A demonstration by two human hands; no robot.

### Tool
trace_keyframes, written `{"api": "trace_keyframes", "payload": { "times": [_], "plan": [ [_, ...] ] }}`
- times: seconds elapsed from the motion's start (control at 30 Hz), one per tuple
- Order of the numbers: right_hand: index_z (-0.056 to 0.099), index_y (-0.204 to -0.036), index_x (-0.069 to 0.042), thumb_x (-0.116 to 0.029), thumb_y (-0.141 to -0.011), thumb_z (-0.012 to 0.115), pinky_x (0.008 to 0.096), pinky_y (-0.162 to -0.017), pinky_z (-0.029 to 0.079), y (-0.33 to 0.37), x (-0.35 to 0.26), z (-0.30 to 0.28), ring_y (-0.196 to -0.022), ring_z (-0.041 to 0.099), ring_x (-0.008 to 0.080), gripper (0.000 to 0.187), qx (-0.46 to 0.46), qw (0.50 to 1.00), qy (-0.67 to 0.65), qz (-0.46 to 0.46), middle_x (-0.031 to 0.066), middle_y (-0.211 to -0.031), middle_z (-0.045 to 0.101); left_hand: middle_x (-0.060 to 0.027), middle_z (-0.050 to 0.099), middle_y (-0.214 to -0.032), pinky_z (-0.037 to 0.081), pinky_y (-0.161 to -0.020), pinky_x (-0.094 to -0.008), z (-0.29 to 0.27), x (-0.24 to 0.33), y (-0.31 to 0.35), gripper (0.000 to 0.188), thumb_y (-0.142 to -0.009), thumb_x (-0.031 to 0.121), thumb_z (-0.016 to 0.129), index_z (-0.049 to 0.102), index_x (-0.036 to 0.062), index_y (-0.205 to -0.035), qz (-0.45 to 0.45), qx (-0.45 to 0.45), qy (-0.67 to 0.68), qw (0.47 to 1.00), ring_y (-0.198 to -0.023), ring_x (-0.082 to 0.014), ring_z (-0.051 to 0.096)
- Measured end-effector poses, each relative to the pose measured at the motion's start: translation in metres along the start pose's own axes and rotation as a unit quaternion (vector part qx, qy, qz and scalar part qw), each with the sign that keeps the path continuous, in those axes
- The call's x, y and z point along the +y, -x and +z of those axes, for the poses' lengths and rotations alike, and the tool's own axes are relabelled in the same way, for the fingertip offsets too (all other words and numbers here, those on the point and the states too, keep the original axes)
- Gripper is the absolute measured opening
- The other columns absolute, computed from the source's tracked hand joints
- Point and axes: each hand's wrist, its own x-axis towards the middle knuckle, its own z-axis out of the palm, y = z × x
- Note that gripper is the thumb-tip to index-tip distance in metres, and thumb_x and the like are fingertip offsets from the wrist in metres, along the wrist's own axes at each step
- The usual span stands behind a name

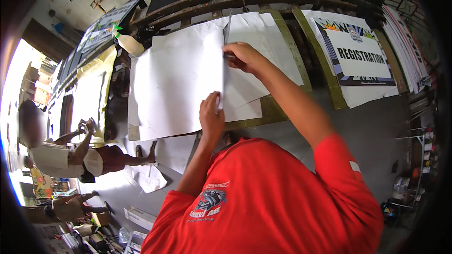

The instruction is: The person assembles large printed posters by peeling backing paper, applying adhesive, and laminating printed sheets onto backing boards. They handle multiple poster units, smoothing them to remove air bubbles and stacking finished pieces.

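Observation:
A large white sheet [174, 75] lies on the worktable in front of me, its right edge raised in a straight line. My left hand [212, 115] is closed on the near part of that edge, fingertips at the fold. Farther up, my right hand [242, 57] is closed at the same edge, its fingers curled. A thin pale strip [229, 26] stands up just beyond the right hand; whether it belongs to the sheet I cannot tell. More white sheets [278, 51] lie beneath and to the right.
A spray bottle [128, 42] with a green-and-white head stands at the table's far left corner. Printed signboards [360, 54] lie on the right-hand table, with stacked boards [407, 47] beyond. Wooden rails [207, 11] run behind. Another person [66, 160] works at the left.

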Motion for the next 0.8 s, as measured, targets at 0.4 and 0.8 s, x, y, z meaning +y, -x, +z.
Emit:
{"api": "trace_keyframes", "payload": {
  "times": [0.4, 0.8],
  "plan": [
    [0.046, -0.127, -0.004, -0.018, -0.077, 0.072, 0.0339, -0.082, 0.049, -0.071, -0.097, 0.019, -0.093, 0.062, 0.0243, 0.057, 0.054, 0.837, 0.409, -0.360, 0.0143, -0.109, 0.060, -0.0165, 0.067, -0.097, 0.047, -0.079, -0.0346, -0.208, 0.009, -0.182, 0.029, -0.089, 0.011, 0.054, 0.056, -0.0022, -0.115, -0.019, -0.029, -0.026, 0.999, -0.086, -0.0238, 0.063],
    [0.054, -0.120, -0.005, -0.007, -0.063, 0.078, 0.0408, -0.092, 0.045, -0.102, -0.107, -0.011, -0.107, 0.054, 0.0364, 0.062, 0.081, 0.669, 0.614, -0.411, 0.0197, -0.115, 0.054, -0.0054, 0.061, -0.081, 0.044, -0.071, -0.0305, -0.236, -0.012, -0.209, 0.024, -0.089, 0.018, 0.056, 0.060, -0.0025, -0.099, -0.009, -0.056, -0.004, 0.998, -0.076, -0.0153, 0.054]
  ]
}}
